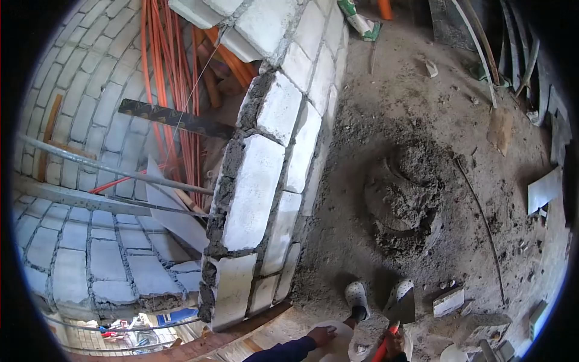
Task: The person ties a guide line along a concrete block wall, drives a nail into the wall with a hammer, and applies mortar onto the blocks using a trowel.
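Observation:
My right hand [395, 342] is closed around the red handle of a trowel [403, 306], at the bottom of the view. The trowel's flat grey blade points away from me and overlaps one of my pale shoes. My left hand [322, 335], below a dark blue sleeve, lies on a pale rounded surface, perhaps my leg, with nothing visible in it. Ahead on the floor is a heap of wet grey mortar [416, 193], ringed by loose material. To the left rises a wall of white blocks [256, 193] with rough mortar along its end.
Orange pipes [172, 78] lean behind the wall, and a metal bar [114, 163] crosses the opening. A thin rod [482, 229] lies right of the mortar. Broken blocks [448, 301] lie near my feet. A shovel [500, 130] stands at the upper right.

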The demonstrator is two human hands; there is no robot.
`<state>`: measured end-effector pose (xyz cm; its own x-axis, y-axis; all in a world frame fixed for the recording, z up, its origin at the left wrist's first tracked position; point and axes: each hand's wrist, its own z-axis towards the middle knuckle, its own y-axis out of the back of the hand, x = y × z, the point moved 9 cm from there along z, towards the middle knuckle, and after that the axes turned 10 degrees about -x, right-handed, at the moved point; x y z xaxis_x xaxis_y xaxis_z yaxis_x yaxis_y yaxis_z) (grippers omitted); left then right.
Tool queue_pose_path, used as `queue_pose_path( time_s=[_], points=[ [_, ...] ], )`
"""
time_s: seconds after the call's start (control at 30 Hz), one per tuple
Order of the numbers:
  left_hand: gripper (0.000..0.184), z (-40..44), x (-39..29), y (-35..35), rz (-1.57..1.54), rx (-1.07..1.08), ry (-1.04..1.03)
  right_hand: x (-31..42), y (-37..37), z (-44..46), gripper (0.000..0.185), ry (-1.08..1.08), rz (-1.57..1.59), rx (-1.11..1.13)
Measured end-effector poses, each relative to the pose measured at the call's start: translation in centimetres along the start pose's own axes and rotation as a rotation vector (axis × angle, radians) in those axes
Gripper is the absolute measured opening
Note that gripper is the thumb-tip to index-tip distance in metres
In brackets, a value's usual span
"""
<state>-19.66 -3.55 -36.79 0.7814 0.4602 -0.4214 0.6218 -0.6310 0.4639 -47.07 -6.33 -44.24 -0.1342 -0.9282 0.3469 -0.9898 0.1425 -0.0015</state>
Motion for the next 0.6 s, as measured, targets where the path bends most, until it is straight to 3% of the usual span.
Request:
queue_pose_path(
  time_s=[0.1,0.23,0.33,0.43,0.47,0.53,0.57,0.6],
  points=[
    [0.040,0.8,-1.2,-0.1,-0.044,-0.018,-0.002,2.3,-2.1,-2.5,0.013,-0.177,0.140,-0.025],
    [0.041,1.0,-3.3,0.9,-0.140,-0.092,0.006,4.7,-2.8,-2.2,0.014,-0.130,0.068,0.060],
    [0.042,1.5,-2.3,-1.5,-0.072,-0.116,-0.159,8.1,-3.2,-2.9,0.019,-0.072,0.039,0.053],
    [0.035,1.5,-2.6,-2.0,0.121,0.006,-0.146,10.0,-3.3,-2.0,0.024,0.011,-0.081,0.130],
    [0.036,1.3,-3.5,-0.4,0.077,0.020,-0.052,11.3,-3.5,-1.6,0.027,0.108,-0.257,0.227],
    [0.037,-0.2,-5.2,1.5,-0.018,0.076,0.136,15.6,-3.4,-1.8,0.026,0.279,-0.413,0.125],
    [0.064,0.8,-3.0,0.1,-0.172,-0.108,0.058,22.3,-4.9,-5.0,0.030,0.504,-0.680,0.062],
    [0.061,1.0,0.0,-3.3,-0.190,-0.120,0.039,21.9,-4.1,-2.5,0.035,0.603,-0.803,0.052]
  ],
)
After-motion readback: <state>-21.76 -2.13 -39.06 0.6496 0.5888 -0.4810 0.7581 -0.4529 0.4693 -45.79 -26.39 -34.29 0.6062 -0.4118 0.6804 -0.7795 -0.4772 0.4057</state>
